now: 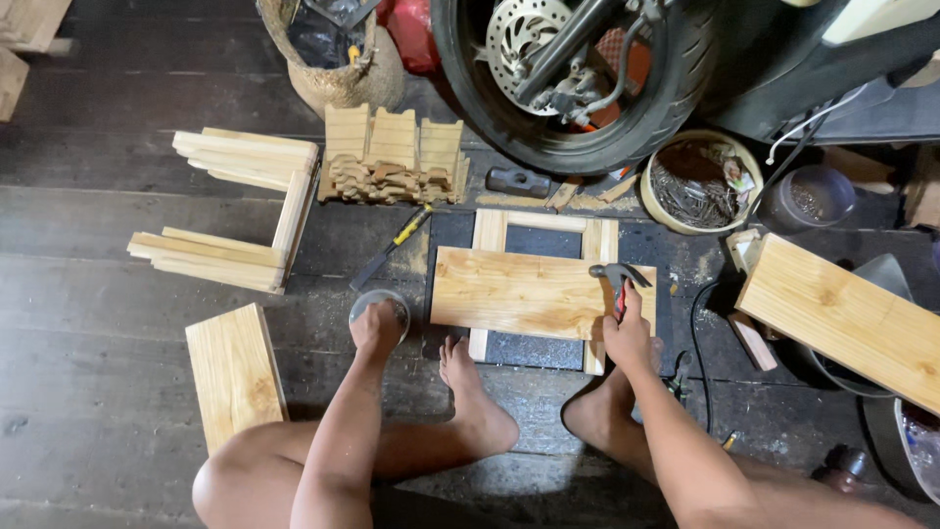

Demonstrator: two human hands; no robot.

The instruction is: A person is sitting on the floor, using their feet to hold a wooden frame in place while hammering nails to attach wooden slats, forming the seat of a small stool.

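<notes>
On the dark plank floor (117,323), seen from the head camera, a wide board (519,292) lies across a frame of thin slats (490,235), so the piece looks partly assembled, with the board laid but, by my judgement, not yet fully nailed. Right hand (627,338) is wrapped tight round the handle of a claw hammer (619,279), whose head rests at the board's right end. Left hand (377,328) reaches into a small round container (380,306), fingers dipped inside; whether they pinch anything I cannot tell. Spare boards lie unused.

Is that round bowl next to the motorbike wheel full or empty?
Full: the round bowl holds a dark heap of nails up to near its rim.
</notes>
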